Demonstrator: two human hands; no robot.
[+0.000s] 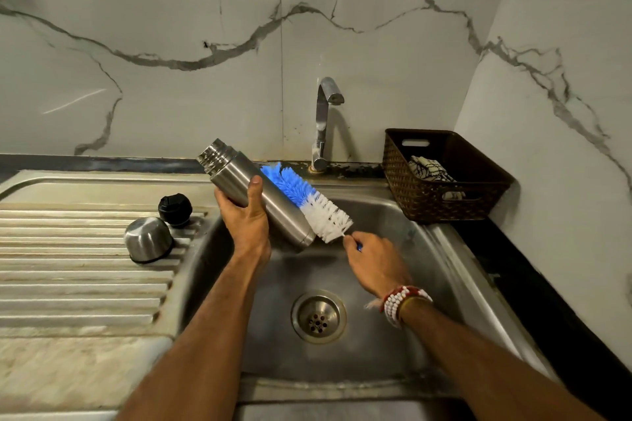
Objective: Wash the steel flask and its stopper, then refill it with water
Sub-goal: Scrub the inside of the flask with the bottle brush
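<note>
Steel flask (277, 210) slants above the sink (444, 267) in the head view. The left hand (244, 215) wraps its middle, likely so drips fall into the basin. The right hand (372, 263) pinches the brush (307, 200) by its thin handle, bristles laid along the flask's outer wall. The stopper (175, 205) and the steel cup (147, 239) sit apart on the drainboard (68, 249) — probably awaiting their turn.

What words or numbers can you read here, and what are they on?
None can be read.
The flask, brush, stopper, cup and basket show no words, labels or numbers.
The cloth bears black lines, no letters that I can tell.
</note>
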